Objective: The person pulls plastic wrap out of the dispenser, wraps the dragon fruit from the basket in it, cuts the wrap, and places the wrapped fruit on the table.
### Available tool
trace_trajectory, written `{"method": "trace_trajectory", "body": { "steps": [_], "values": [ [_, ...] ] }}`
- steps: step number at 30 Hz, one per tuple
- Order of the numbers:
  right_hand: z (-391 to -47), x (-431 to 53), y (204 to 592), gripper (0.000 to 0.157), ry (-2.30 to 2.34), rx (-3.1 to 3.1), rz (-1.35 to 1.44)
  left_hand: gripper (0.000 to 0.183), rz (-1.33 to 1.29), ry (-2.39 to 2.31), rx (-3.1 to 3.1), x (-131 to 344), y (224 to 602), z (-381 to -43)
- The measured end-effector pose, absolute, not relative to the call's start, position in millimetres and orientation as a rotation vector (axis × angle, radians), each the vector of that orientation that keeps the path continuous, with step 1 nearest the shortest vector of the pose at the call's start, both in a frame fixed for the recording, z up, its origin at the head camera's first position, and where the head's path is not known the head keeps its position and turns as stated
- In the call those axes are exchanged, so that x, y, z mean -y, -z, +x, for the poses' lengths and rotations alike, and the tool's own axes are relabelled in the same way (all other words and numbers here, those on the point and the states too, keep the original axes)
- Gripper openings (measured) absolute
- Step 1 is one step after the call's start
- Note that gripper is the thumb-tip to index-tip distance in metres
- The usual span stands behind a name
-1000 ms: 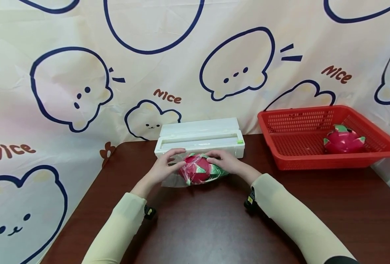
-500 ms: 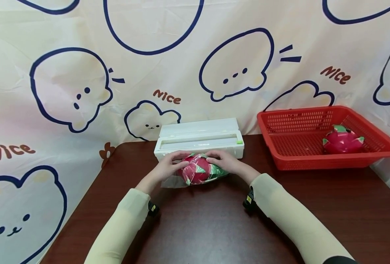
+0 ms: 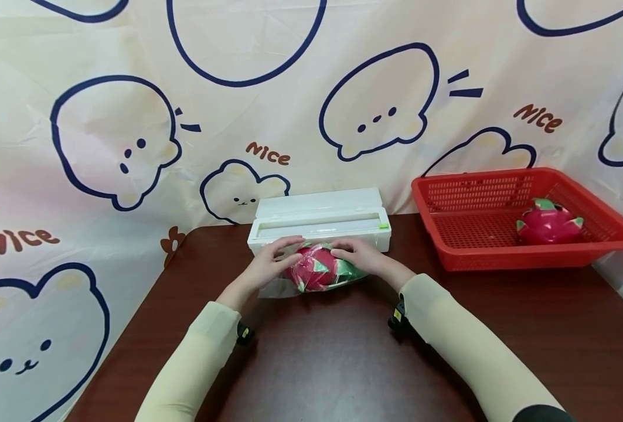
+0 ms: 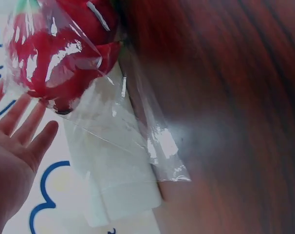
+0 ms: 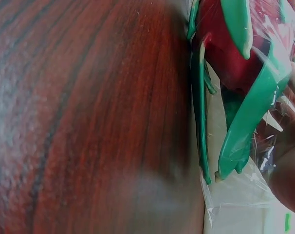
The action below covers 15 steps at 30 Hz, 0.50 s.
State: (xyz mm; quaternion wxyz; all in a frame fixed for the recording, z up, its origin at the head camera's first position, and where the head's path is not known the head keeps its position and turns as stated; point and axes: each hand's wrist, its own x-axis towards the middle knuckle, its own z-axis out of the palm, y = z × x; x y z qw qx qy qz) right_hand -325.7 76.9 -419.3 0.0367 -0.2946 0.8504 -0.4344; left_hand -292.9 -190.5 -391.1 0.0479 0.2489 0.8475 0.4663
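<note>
Resting on the dark wood desk (image 3: 316,357), a pink dragon fruit (image 3: 315,275) in clear film (image 3: 278,289) sits between both hands, just in front of an open white box (image 3: 319,203). The left hand (image 3: 265,264) is at its left end, the fingers (image 4: 13,114) straight and spread apart, tips at the wrap. The right hand (image 3: 366,256) reaches over the other end, near the green leaves (image 5: 252,122), thumb apart from the fingers; whether they pinch the film I cannot tell. Loose film trails out beyond the left end. To the right, a red basket (image 3: 522,260) holds a second dragon fruit (image 3: 548,227).
</note>
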Motion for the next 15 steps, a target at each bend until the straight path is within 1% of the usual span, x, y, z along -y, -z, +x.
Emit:
{"method": "trace_trajectory", "body": {
  "steps": [3, 7, 10, 15],
  "values": [
    [-327, -78, 420, 0.028, 1.329, -2.62, -0.88, 0.062, 0.85, -1.36, -2.598, 187, 391, -291],
    [-328, -79, 420, 0.029, 1.304, -2.63, -0.847, 0.08, 0.869, -1.221, -2.623, 181, 393, -289],
    [-328, -77, 419, 0.03, 1.291, -2.638, -0.848, 0.088, 0.875, -1.114, -2.658, 179, 394, -289],
    [-329, -76, 420, 0.029, 1.309, -2.644, -0.874, 0.1, 0.966, -0.985, -2.694, 175, 395, -291]
  ]
}}
